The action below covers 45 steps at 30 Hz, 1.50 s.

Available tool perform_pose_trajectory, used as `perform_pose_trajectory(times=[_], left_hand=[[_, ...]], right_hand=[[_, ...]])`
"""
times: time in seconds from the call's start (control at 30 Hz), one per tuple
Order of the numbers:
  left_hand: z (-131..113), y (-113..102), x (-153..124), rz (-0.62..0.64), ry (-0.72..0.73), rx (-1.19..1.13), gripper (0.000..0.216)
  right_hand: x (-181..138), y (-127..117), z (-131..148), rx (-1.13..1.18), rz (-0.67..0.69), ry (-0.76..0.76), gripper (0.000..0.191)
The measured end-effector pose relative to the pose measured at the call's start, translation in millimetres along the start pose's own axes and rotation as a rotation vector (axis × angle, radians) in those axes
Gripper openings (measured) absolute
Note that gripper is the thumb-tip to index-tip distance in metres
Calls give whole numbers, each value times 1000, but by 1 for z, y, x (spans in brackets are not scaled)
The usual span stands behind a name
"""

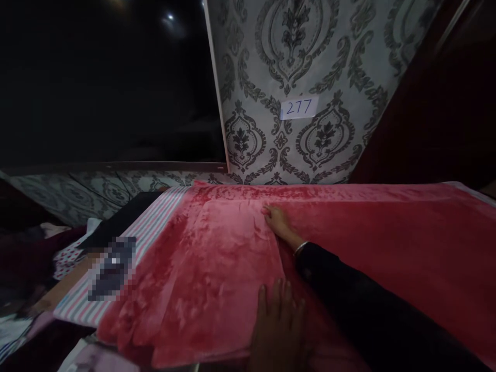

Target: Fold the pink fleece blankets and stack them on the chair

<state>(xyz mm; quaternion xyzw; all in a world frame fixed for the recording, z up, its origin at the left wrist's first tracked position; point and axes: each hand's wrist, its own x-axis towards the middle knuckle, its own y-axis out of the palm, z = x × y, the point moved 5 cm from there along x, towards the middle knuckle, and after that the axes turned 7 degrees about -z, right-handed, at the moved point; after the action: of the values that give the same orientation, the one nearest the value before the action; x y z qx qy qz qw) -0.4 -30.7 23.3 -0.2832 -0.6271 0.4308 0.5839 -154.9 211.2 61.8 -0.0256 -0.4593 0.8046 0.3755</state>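
A red plush blanket [217, 268] lies spread over a surface, with one layer folded across the left part. My right hand [277, 221], in a dark sleeve, reaches forward and rests at the far corner of the folded layer, fingers curled on the fabric edge. My left hand [279, 325] lies flat near the front edge of the fold, fingers stretched out and pressing on the blanket.
A striped pink, white and grey cloth [155, 222] shows under the blanket at the left. A damask-patterned wall [294, 62] stands behind with a paper label "277" [298, 107]. Clothes [70, 253] lie heaped at the far left. A dark window fills the upper left.
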Motion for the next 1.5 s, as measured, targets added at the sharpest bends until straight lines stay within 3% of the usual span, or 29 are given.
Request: perform_pose_trajectory(times=[0.1,0.2,0.3,0.37,0.5,0.73,0.93,1.03,1.1,1.17,1.33,1.4,1.5], left_hand=[[-6,7,0,-35,29,8,57],[-9,3,2,-59,30,1,50],[-9,-4,5,-19,-20,-15,48],[-8,-8,7,20,-27,-42,52],[-6,-15,8,60,31,-95,57],[3,-19,9,51,43,-108,51],[8,-15,16,48,68,-64,44],[10,-14,20,37,61,-59,42],[11,-14,22,33,61,-48,43],[11,-14,24,31,57,-28,45],[4,-14,28,25,39,-11,49],[0,-11,27,23,25,-36,50],[2,-5,24,58,-3,-134,53]], right_hand=[[-9,-8,9,-59,6,-10,51],[-30,-11,35,-165,-40,-166,64],[-56,5,50,-264,79,-297,73],[-67,17,49,-293,172,-324,78],[-68,24,43,-295,194,-361,84],[-81,-5,24,-320,261,-326,72],[-139,-73,-34,-401,253,-253,63],[-175,-120,-84,-414,219,-148,61],[-199,-160,-128,-427,147,9,59],[-225,-207,-178,-431,-33,219,58],[-295,-314,-277,-163,-721,611,59],[-316,-338,-303,-20,-871,722,59],[-331,-362,-328,83,-960,834,58]])
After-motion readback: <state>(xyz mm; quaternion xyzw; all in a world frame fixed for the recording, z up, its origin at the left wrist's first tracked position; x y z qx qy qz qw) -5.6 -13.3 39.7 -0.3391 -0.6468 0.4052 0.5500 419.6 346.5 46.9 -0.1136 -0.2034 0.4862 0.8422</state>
